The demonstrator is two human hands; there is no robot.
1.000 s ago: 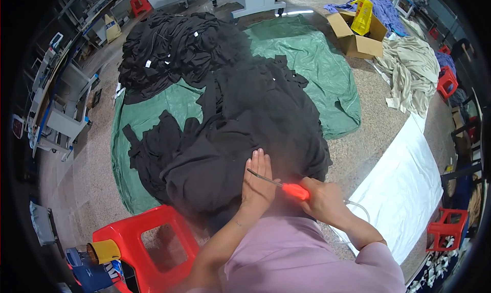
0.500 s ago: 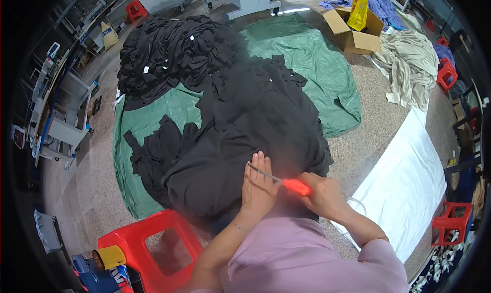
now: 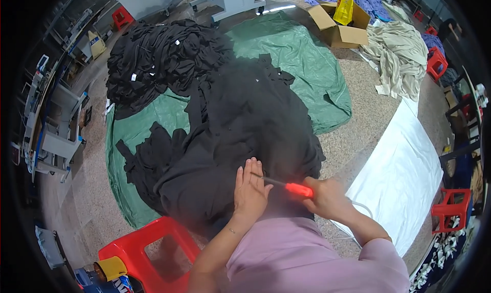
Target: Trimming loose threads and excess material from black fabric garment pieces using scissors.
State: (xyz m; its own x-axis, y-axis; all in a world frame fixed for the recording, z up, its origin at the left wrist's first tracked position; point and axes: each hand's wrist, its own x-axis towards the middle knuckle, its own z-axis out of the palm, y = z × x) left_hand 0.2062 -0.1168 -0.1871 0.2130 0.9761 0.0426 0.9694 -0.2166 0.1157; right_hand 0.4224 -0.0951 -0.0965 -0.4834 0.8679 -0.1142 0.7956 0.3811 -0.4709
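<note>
My left hand (image 3: pixel 249 192) lies flat on a black garment (image 3: pixel 245 124), fingers stretched out. In my right hand (image 3: pixel 327 197) is a tool with a red handle (image 3: pixel 299 190) and a thin metal shaft (image 3: pixel 273 181); I cannot tell its exact kind. The shaft points left, across the fingers of my left hand, and its tip shows dark against them. Black cloth spreads in folds in front of my body, and a haze blurs it near the tool. A pale cord (image 3: pixel 364 206) curves out beside my right forearm; whether it joins the tool is hidden.
Under the cloth lies a green tarp (image 3: pixel 291 42), with a heap of black garments (image 3: pixel 158 63) at its far left. A red stool (image 3: pixel 128 239) stands close at left. White sheeting (image 3: pixel 394 175) covers floor at right. Farther off are a cardboard box (image 3: pixel 353 37) and pale cloth (image 3: pixel 396 50).
The view has shifted, so the surroundings sit farther left. My left hand has turned a little, its thumb now spread out to the right. The tool's shaft has drawn slightly back to the right.
</note>
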